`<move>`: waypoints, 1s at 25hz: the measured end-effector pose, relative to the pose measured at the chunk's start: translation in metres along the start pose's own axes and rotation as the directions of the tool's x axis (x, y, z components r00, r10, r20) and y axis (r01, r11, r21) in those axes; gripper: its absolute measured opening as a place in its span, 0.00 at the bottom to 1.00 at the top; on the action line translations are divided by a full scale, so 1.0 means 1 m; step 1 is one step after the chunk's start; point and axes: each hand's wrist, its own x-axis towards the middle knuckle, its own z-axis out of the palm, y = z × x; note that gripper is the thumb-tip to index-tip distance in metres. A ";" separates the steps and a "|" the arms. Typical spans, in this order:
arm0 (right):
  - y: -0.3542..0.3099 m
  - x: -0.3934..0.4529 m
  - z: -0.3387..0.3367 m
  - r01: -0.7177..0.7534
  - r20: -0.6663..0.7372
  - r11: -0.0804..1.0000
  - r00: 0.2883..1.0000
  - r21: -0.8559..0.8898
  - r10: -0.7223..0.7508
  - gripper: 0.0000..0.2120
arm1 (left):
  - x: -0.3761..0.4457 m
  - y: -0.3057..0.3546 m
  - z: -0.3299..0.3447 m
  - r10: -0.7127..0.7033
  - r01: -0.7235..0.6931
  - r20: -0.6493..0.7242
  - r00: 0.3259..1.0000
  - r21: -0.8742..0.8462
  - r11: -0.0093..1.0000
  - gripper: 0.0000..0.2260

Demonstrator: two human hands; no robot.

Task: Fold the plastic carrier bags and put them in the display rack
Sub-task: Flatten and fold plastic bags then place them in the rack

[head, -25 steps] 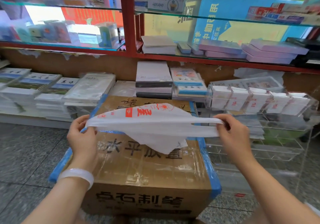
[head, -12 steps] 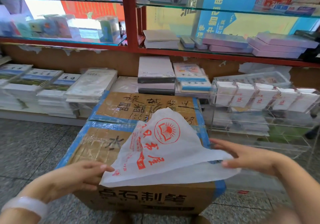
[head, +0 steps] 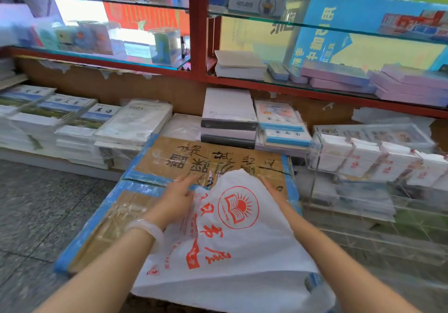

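A white plastic carrier bag with a red sun-and-book logo lies spread on top of a taped cardboard box, its near end hanging over the box's front edge. My left hand rests with straight fingers on the bag's left edge near the far end. My right hand lies along the bag's right edge with fingers stretched forward, partly covered by the plastic. To the right stands the clear acrylic display rack with several folded white bags in a row.
Stacks of exercise books and wrapped paper sit behind the box on a low ledge. Red-framed glass shelves rise above them. Grey stone floor lies to the left of the box.
The bag, earlier held stretched in the air between both hands, has been laid on the box. Both hands have slid forward along its sides to the far end.
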 end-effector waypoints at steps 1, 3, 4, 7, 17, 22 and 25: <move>-0.001 0.006 0.007 0.028 0.011 1.000 1.000 0.005 -0.028 0.11 | 0.010 -0.005 0.007 0.036 -0.040 0.048 0.998 0.086 0.996 0.22; -0.006 0.010 0.015 0.039 -0.017 0.993 0.999 -0.114 -0.041 0.07 | 0.021 -0.016 0.015 0.043 -0.080 0.130 0.991 0.293 0.953 0.24; -0.006 0.012 0.017 0.020 -0.010 0.981 1.000 -0.193 -0.022 0.09 | 0.023 -0.019 0.017 0.026 -0.079 0.144 0.989 0.373 0.924 0.24; 0.005 0.002 0.011 0.044 -0.061 0.969 0.996 -0.244 -0.060 0.08 | 0.019 -0.015 0.017 0.022 -0.069 0.147 0.989 0.324 0.943 0.12; 0.020 0.016 -0.048 -0.008 -0.629 0.999 0.777 0.034 0.028 0.05 | 0.018 -0.033 -0.033 -0.505 0.290 0.056 0.861 -0.871 0.397 0.16; 0.025 0.021 -0.051 -0.118 -0.624 0.946 0.725 0.302 0.290 0.17 | 0.020 -0.048 -0.027 -0.615 0.402 0.055 0.787 -0.802 0.442 0.17; 0.000 0.005 -0.035 -0.008 -0.658 0.966 0.734 -0.259 -0.170 0.19 | 0.016 -0.044 -0.027 -0.613 0.438 0.011 0.790 -0.708 0.553 0.16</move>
